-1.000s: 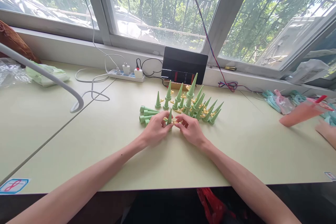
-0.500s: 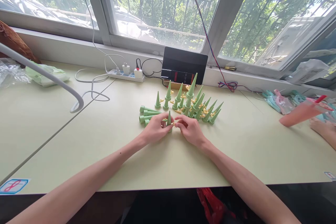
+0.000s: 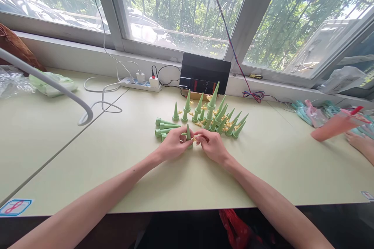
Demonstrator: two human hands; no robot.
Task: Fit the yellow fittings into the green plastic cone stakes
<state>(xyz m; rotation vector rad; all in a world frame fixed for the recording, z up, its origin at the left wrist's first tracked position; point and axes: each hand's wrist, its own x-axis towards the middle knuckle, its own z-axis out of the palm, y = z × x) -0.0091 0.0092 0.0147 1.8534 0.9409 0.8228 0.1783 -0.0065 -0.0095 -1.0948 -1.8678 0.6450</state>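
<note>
My left hand (image 3: 174, 143) grips a green cone (image 3: 188, 134) that points upward just above the table. Pinched in the fingers of my right hand (image 3: 212, 146) is a small yellow piece (image 3: 194, 138), at the right side of that cone. Several green spikes (image 3: 167, 126) lie flat beyond my left hand. Behind both hands stand several upright green cones (image 3: 214, 97), some stacked, with small yellow pieces on them or among them. Fingers hide the lower part of the held cone in places.
A dark tablet (image 3: 205, 72) leans by the window behind a power strip (image 3: 140, 84) with cables. At right are a pink cup (image 3: 333, 125), plastic bags (image 3: 314, 113) and another person's hand (image 3: 358, 140). A grey curved bar (image 3: 58, 74) crosses the left.
Both hands keep almost the same place. The held cone has shifted very slightly downward, and the yellow piece at its side shows a little more between my hands.
</note>
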